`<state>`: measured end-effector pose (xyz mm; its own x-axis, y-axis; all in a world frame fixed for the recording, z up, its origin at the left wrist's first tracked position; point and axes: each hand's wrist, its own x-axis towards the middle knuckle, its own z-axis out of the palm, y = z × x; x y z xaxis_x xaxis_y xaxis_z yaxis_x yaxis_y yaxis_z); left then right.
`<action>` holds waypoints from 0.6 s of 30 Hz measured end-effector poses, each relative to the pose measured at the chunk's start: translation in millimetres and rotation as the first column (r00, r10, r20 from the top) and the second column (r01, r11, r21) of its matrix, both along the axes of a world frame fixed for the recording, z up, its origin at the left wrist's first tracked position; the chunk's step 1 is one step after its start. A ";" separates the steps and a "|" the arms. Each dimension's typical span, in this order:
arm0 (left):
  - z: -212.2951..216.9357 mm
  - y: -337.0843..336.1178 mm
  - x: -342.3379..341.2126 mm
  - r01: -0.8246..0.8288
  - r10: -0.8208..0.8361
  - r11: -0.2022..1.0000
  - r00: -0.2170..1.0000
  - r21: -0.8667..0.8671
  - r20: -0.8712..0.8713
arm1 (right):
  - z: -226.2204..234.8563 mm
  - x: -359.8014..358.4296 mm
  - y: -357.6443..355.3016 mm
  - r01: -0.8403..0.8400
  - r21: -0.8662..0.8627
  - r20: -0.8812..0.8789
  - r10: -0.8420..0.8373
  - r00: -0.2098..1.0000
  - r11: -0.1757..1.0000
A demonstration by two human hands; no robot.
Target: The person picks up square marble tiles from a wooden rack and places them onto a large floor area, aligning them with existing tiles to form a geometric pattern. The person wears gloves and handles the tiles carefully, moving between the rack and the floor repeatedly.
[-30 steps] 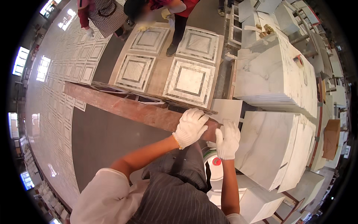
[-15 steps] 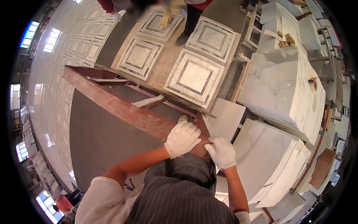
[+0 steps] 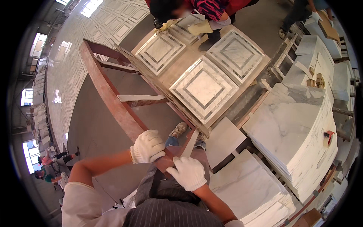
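A long reddish-brown frame (image 3: 111, 104) with pale-topped crossbars (image 3: 141, 99) stretches from my body toward the far left. My left hand (image 3: 148, 146), in a white knitted glove, closes over its left rail close to my waist. On the near end of the frame, my gloved right hand (image 3: 187, 174) is wrapped around the corner; its fingertips are partly hidden. The frame's right side runs close along a board-topped stand (image 3: 165, 79) that bears several square marble tiles with grey inlaid borders (image 3: 204, 90).
A co-worker in yellow gloves (image 3: 200, 28) bends over the far tiles. Stacks of white marble slabs (image 3: 287, 121) stand on the right, with another stack (image 3: 245, 185) close to my right arm. Patterned tiles (image 3: 75, 64) cover the floor at far left. Other people (image 3: 49, 162) are at lower left.
My view has shifted, and the frame now points more steeply away from me. Both hands keep hold of it, lower and further left in view. The co-worker now leans over the tiles.
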<state>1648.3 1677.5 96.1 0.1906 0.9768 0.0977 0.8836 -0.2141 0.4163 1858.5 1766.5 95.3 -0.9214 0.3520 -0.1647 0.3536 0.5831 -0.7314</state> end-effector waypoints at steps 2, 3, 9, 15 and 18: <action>0.3 5.2 4.8 -0.041 0.041 0.999 0.999 -0.032 -0.003 | -5.5 2.8 3.0 -0.012 -0.003 -0.043 0.012 0.999 1.000; 0.9 9.4 9.3 -0.042 0.039 0.995 0.999 -0.094 -0.031 | -8.6 5.8 5.2 -0.009 -0.001 -0.079 0.009 0.997 1.000; -7.4 56.0 35.8 -0.046 -0.019 0.905 0.989 -0.424 -0.147 | -27.2 13.3 10.3 -0.032 -0.006 -0.167 0.031 0.985 0.999; -82.4 153.1 58.3 -0.070 -0.094 0.808 0.965 -0.585 -0.246 | -36.1 15.2 14.1 -0.080 -0.086 -0.167 0.065 0.984 0.993; -143.9 203.2 57.2 -0.158 -0.096 0.685 0.948 -0.711 -0.303 | -41.8 13.1 14.6 -0.043 -0.150 -0.211 0.011 0.977 0.988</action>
